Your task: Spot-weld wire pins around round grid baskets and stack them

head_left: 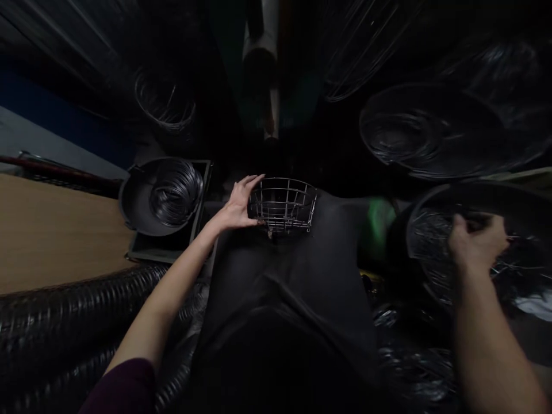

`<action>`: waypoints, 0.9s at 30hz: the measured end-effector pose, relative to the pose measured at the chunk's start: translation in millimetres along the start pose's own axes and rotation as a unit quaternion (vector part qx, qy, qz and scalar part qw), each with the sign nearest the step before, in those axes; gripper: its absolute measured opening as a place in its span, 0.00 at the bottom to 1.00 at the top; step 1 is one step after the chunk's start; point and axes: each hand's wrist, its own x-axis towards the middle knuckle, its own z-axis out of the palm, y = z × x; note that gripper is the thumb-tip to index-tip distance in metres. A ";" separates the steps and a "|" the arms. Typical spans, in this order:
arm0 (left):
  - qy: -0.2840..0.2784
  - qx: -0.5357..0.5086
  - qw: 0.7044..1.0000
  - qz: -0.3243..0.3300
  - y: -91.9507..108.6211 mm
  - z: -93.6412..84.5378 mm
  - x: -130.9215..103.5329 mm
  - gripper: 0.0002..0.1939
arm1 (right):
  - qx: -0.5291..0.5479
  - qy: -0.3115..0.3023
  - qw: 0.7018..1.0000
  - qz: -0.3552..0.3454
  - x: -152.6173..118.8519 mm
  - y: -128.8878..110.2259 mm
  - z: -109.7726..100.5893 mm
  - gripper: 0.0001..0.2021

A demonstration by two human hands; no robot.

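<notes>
Wire basket point(284, 203) framed up; loose wire point(431, 244) left in the tub point(409, 238)

In the head view, the left hand point(238, 208) holds the wire basket by its left end, mid-picture, above a dark cloth point(332, 253) over the lap. Its fingers are spread wide around that end, thumb along the lower edge, the others at the upper. Uprights and cross wires already form a frame, so the piece looks well advanced; the gloom hides whether any joint is missing. The right hand point(478, 240) is at the tub, where plenty of wire is unused. Its fingers are blurred, thumb apart; I cannot tell whether they pinch anything.
</notes>
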 end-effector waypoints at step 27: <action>0.090 0.052 0.993 0.048 13.6 -3.4 20.3 0.38 | -0.105 -0.305 0.829 -0.456 -116.7 -238.9 102.9 0.18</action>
